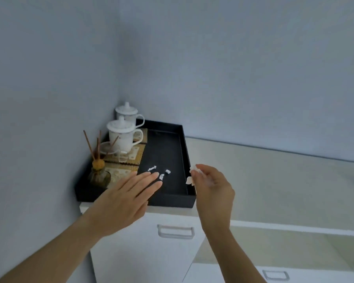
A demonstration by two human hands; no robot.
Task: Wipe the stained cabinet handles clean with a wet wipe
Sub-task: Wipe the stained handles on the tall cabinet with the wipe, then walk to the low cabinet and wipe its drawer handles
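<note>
While black tray [185, 158] holds lidded cups [122, 135], white scraps [161, 176], left hand [123, 199] fingers straight, right hand [213, 186] pinching wipe [192, 174].

Both forearms are bare from the bottom edge of the picture up to the wrists, with no sleeve, cuff or glove on either. The left hand [127, 198] carries no ring, watch or band on any finger or on the wrist that shows, and its nails are short and unpainted. The right hand [214, 187] is likewise bare of jewellery and covering, its wrist slim and its fingers slender; the picture is too soft to tell any finer marks on the hands or arms.
</note>
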